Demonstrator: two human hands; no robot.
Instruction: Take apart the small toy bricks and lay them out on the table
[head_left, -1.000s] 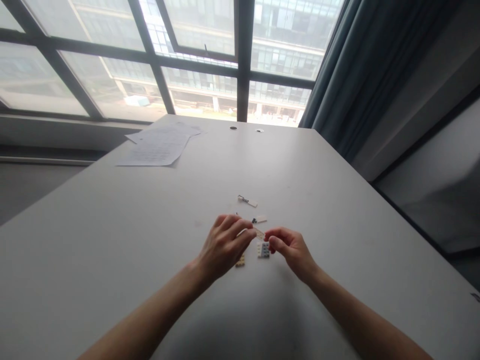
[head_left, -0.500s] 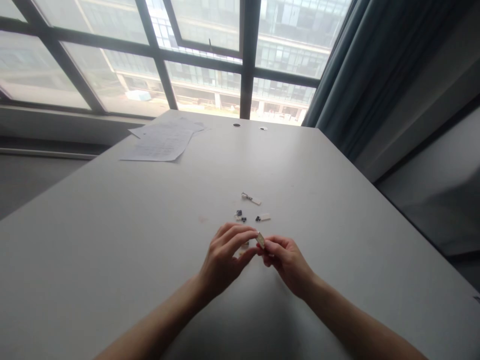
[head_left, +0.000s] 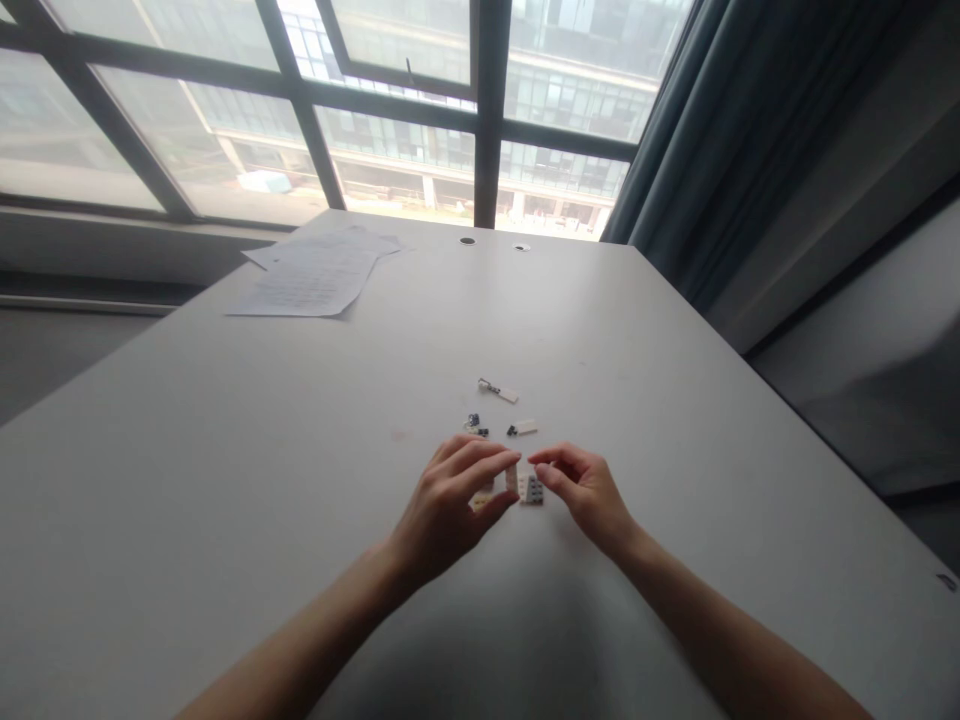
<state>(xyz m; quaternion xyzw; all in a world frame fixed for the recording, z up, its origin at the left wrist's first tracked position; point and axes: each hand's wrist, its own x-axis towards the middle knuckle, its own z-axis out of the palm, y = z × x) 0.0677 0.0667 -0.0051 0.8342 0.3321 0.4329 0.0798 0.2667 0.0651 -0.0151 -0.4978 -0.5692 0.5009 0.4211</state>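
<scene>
Between the thumb and index finger of my left hand [head_left: 454,495] stands a small flat beige building-block piece [head_left: 511,478], held upright. Just to its right is my right hand [head_left: 577,485], its thumb and index finger drawn together in a pinch. Whatever those fingertips hold, if anything, is too small to make out. Below the fingertips, a studded white-and-grey block piece [head_left: 533,489] lies on the table. A yellowish block piece [head_left: 481,498] shows partly behind my left thumb, the rest of it hidden by the hand.
Beyond my hands on the white table [head_left: 300,420] lie a long white piece with a grey end [head_left: 499,391], a white piece with a black end [head_left: 523,428] and some small black parts [head_left: 474,424]. Printed papers [head_left: 307,280] rest at the far left, before the window.
My right hand has let go of the beige piece and moved slightly right and up. The left hand keeps it, now more upright. The studded white-and-grey piece has come into view.
</scene>
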